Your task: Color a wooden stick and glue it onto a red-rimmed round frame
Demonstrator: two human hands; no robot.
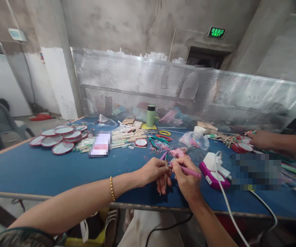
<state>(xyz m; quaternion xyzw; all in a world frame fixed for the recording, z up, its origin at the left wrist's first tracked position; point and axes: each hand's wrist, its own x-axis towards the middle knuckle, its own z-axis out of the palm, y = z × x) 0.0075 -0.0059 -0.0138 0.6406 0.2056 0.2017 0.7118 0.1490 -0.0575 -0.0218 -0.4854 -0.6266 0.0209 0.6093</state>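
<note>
Near the table's front edge, my left hand (157, 173) wears a gold bead bracelet at the wrist and pinches a thin wooden stick (166, 181), which stands roughly upright. My right hand (186, 175) is closed around a pink pen-shaped tool (192, 172). Its tip end points left and meets the upper part of the stick; the exact contact is too small to make out. Just beyond my hands lie a pink glue gun (179, 152), a purple rod-shaped thing (163, 156) and tangled coloured strings (160, 145).
Round red-rimmed discs (63, 148) are piled at the left, near wooden sticks (127, 139) and a phone (101, 144). Pliers (164, 132) and a green bottle (150, 116) stand farther back. A purple power strip (215, 176) trails a white cable at right. Another person's hand (258, 139) reaches in.
</note>
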